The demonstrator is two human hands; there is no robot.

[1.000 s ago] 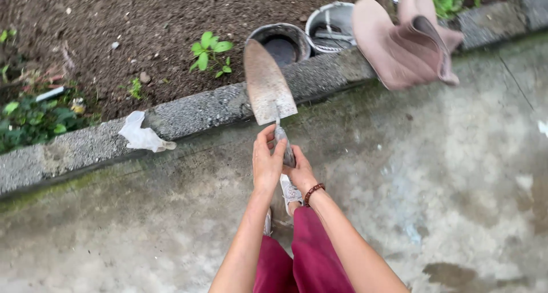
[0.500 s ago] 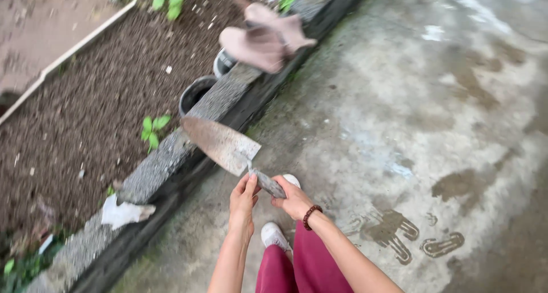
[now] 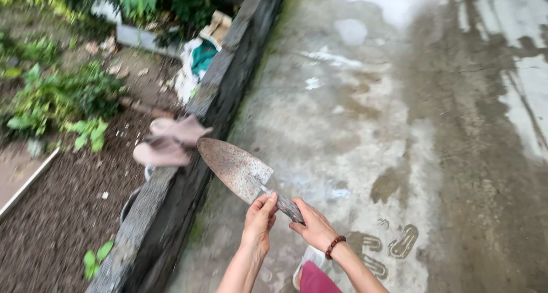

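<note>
Head view: both hands hold a rusty trowel over wet concrete beside a garden bed.

The right hand (image 3: 315, 229) is closed around the trowel handle (image 3: 289, 208) — a clamped grip — while the left hand (image 3: 260, 217) pinches the neck where handle meets the trowel blade (image 3: 233, 165). The tool's long axis runs from the hands up and to the left, its tip over the stone curb (image 3: 171, 197). The left hand sits nearer the blade. Pink cloths (image 3: 168, 142) lie on the curb just beyond the tip — soil (image 3: 57, 213) to the left.

one rusty trowel (image 3: 234, 166), two hands, one beaded bracelet (image 3: 335, 246), one pinkish cloth (image 3: 168, 142)
</note>
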